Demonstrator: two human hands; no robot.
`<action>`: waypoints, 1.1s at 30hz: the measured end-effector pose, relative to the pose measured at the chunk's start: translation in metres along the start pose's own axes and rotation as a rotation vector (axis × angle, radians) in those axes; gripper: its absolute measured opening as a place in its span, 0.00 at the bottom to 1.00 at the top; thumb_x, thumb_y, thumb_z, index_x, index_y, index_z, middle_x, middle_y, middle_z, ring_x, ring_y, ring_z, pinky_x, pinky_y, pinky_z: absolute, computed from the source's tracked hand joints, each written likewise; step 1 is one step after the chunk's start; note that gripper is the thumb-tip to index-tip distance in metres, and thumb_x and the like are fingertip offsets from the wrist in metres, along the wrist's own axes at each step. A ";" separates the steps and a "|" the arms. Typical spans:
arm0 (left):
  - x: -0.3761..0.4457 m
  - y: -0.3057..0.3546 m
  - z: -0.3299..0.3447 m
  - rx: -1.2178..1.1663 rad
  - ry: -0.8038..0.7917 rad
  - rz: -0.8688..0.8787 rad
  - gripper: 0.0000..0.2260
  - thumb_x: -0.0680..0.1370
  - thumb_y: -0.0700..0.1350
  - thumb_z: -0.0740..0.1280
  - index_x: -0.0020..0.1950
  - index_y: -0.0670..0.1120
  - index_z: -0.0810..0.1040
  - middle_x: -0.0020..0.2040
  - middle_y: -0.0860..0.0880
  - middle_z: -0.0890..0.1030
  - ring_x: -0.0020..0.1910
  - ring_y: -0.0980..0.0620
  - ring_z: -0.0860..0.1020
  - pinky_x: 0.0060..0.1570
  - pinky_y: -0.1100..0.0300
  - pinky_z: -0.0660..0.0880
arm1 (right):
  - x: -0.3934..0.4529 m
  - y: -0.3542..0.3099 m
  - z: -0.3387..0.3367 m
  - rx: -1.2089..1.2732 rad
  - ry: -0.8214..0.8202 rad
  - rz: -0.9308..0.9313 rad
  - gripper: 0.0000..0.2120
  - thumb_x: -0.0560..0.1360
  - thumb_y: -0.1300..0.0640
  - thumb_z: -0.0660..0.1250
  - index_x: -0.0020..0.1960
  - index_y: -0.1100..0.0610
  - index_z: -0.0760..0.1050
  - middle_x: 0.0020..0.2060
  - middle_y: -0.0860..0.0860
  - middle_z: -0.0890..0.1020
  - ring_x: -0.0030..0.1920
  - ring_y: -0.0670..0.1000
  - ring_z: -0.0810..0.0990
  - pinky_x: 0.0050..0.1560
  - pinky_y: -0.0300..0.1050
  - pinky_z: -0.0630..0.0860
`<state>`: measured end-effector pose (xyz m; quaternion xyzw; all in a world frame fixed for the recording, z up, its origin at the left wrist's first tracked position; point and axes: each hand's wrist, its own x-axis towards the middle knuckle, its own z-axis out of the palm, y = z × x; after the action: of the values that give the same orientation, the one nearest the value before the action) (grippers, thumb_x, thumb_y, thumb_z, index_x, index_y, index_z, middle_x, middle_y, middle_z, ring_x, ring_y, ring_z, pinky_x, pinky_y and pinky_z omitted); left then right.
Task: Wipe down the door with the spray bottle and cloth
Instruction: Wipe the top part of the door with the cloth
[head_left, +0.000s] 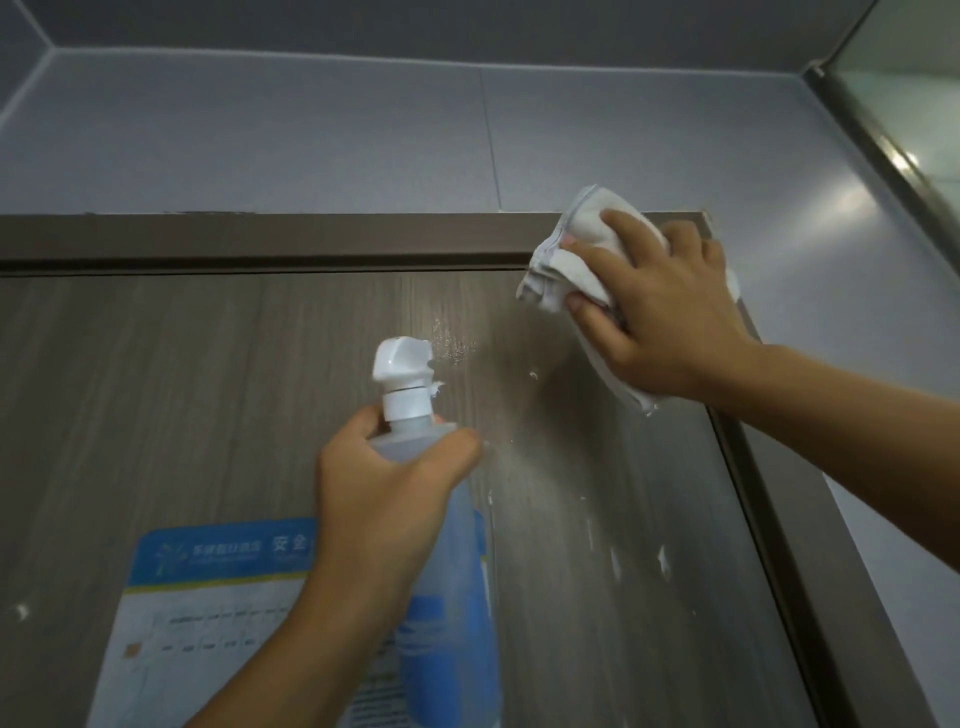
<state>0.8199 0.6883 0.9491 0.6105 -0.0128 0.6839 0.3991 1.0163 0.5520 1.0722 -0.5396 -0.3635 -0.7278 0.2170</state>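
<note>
A person's left hand (387, 499) wraps its fingers (447, 449) closed around the neck of a spray bottle (410, 395), nozzle aimed at a grey wood-grain door (208, 389). The right hand (660, 312) presses a crumpled white cloth (566, 260) flat against the door's upper right corner, beside foam streaks (615, 564) and a blue notice (208, 597).
</note>
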 end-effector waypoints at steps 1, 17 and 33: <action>0.000 0.000 -0.008 0.015 0.006 -0.008 0.08 0.67 0.42 0.77 0.43 0.46 0.82 0.33 0.49 0.82 0.31 0.53 0.80 0.31 0.57 0.78 | 0.000 -0.004 0.004 0.021 -0.027 -0.007 0.28 0.81 0.34 0.50 0.78 0.41 0.66 0.77 0.55 0.67 0.64 0.67 0.70 0.63 0.65 0.68; 0.005 -0.004 -0.102 0.145 0.071 -0.039 0.09 0.66 0.46 0.80 0.44 0.54 0.86 0.39 0.46 0.86 0.37 0.47 0.85 0.39 0.47 0.81 | 0.023 -0.126 0.096 0.152 -0.217 -0.049 0.30 0.79 0.33 0.46 0.81 0.37 0.57 0.83 0.53 0.55 0.77 0.67 0.58 0.72 0.69 0.57; 0.000 -0.007 -0.114 0.161 0.065 -0.015 0.11 0.65 0.45 0.81 0.44 0.53 0.86 0.38 0.46 0.86 0.37 0.47 0.86 0.37 0.49 0.81 | 0.017 -0.155 0.097 0.170 -0.192 -0.038 0.29 0.80 0.36 0.51 0.80 0.40 0.59 0.82 0.55 0.56 0.76 0.67 0.58 0.73 0.68 0.57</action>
<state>0.7302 0.7505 0.9167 0.6183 0.0598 0.6992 0.3539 0.9616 0.7265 1.0571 -0.5797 -0.4531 -0.6432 0.2121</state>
